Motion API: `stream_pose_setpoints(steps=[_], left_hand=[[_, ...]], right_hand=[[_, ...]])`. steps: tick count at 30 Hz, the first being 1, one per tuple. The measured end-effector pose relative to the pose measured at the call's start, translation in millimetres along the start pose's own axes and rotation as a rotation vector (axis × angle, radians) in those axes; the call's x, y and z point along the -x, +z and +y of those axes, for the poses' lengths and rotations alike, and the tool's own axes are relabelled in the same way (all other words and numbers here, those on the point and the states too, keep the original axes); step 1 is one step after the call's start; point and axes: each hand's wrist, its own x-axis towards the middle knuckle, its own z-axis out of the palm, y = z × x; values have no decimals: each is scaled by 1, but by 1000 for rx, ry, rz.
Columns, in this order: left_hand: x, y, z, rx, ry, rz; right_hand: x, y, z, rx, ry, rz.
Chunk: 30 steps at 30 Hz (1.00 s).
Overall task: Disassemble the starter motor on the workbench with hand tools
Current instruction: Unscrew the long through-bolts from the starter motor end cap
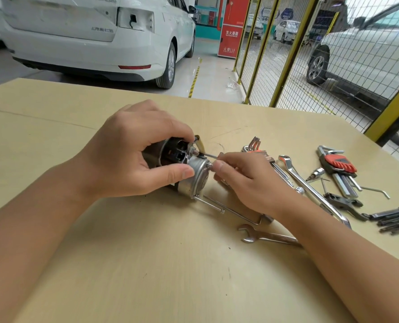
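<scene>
The starter motor (195,178) lies on its side on the tan workbench (147,264), its silver end cap facing right. My left hand (133,155) grips the dark body, thumb on the cap's rim. My right hand (245,180) pinches a thin through bolt (209,155) that sticks out of the upper part of the cap. A second long through bolt (209,203) projects from the cap's lower edge and rests on the bench.
An open-end wrench (263,235) lies near my right forearm. To the right lie a ratchet handle (310,187), a red-holder hex key set (339,169), another key set (396,217) and a loose socket bit (315,173). Beyond the bench: a white car and a yellow mesh fence.
</scene>
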Motion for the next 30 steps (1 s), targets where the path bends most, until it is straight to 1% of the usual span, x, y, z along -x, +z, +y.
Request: stream_pose_setpoints(steps=[2,4,6,8,11,14,16,18,20,24,25,27,30], left_hand=[[1,1,3,-38,-30,-2],[2,3,5,-103,-58,-18],[1,5,7,-195,-61,-51],[1,5,7,-233,-49,-70],[0,5,7,-228,-55,-75],[-1,5,8,-231,-62,-72],[-1,5,9,-223,-70,-70],[-2,4,9,-218,-75,-65],[-1,4,9,-215,-77,-64],[0,5,8,-210,-79,-60],[0,5,8,-208,-79,-60],[0,5,8,-209,-78,-59],[0,5,8,-205,-89,-64]], right_hand=[[0,2,0,40,-4,2],[0,2,-1,60,-25,69],[1,1,-1,38,-31,137],[2,1,-1,-3,-25,144],[1,0,0,-49,28,76],[-1,1,0,24,32,39],[-1,2,-1,45,5,76],[0,1,-2,4,-16,131],[0,0,-1,-51,-20,144],[0,1,3,15,46,6],[0,2,3,33,40,12],[0,2,2,45,1,89],[1,1,0,-10,-37,149]])
